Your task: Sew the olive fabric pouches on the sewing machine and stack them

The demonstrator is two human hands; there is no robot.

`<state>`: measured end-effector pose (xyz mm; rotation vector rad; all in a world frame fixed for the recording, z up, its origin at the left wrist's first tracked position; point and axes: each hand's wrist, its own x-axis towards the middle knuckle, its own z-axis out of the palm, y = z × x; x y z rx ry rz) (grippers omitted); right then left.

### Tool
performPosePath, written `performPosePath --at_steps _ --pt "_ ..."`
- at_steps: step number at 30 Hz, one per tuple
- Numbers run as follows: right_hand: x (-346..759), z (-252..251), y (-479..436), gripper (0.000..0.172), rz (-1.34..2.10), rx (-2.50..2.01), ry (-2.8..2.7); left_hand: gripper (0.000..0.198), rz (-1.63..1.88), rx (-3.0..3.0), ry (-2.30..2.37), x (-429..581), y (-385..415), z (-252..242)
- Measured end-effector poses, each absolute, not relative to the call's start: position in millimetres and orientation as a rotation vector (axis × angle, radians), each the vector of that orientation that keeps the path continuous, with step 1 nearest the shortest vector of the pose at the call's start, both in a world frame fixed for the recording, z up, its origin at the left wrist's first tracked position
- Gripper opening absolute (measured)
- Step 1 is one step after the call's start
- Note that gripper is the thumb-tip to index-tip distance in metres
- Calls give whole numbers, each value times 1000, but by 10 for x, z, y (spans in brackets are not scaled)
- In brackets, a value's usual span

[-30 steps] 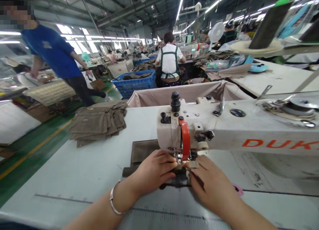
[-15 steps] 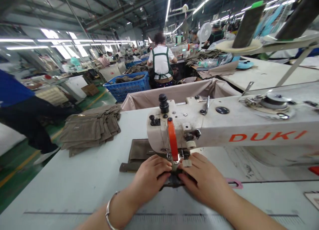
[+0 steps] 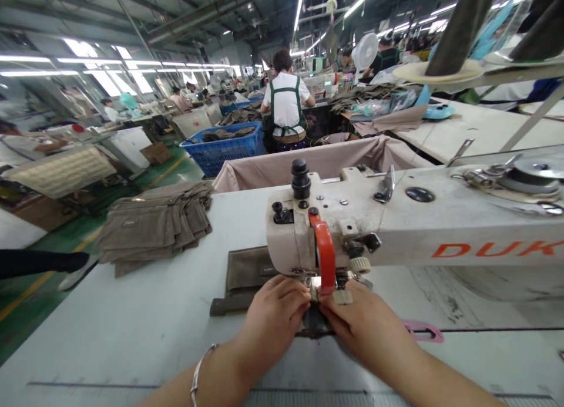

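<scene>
A dark brown-grey fabric piece (image 3: 249,272) lies under the head of a white sewing machine (image 3: 335,210) with an orange lever. My left hand (image 3: 277,313) grips the fabric just left of the needle area, thumb and fingers drawn together. Opposite it, my right hand (image 3: 359,316) has its fingertips closed on the fabric at the right of the presser foot, partly behind the machine's small parts. The needle itself is hidden. A folded strip (image 3: 229,306) of the same fabric sticks out at the left.
A pile of matching fabric pieces (image 3: 145,225) rests at the table's left edge. Near my right wrist lies a pink clip-like item (image 3: 425,332). Behind the machine hangs a pinkish cloth-lined bin (image 3: 273,170); beyond are a blue basket (image 3: 224,151) and a seated person (image 3: 284,104).
The view has shifted slightly, so the machine appears farther right. Both hands stay at the fabric by the needle area. A walking person at the left has mostly gone out of view.
</scene>
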<state>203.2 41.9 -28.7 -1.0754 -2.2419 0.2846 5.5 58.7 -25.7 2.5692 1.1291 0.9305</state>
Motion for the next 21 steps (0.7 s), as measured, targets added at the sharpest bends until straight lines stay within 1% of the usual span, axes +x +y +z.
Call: performPosePath --at_steps 9,21 --pt "2005 -268 502 22 126 -1092 -2225 10 827 2477 1327 73 711 -265" --pt "1981 -332 517 23 204 -1206 -2223 11 775 2423 1395 69 757 -332"
